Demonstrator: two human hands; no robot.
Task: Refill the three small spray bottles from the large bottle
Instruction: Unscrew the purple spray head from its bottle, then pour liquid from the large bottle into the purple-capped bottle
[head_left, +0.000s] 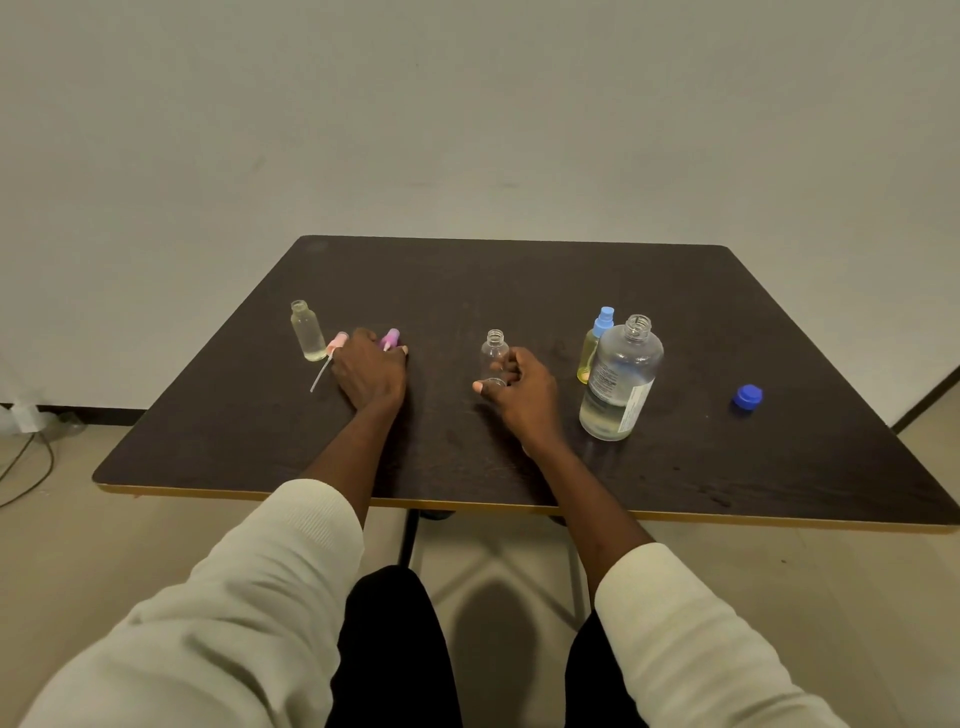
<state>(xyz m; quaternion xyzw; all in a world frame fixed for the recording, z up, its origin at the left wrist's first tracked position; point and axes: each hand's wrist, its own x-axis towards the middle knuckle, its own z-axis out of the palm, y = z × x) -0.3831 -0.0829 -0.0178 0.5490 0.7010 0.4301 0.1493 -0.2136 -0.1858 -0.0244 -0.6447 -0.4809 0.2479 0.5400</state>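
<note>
Fingers around clear, round, uncapped small bottle.

A single head-worn wide-angle camera is looking forward and down from above the seated person's lap, facing a pale wall. It is taking in the whole dark brown rectangular table, with both cream-sleeved forearms reaching away from the lens and beige floor showing around the table.

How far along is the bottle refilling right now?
One looks done: the blue-capped spray bottle stands filled and capped. The right hand grips an uncapped clear bottle; the left hand rests on the pink spray caps. The left bottle is still uncapped.
</note>
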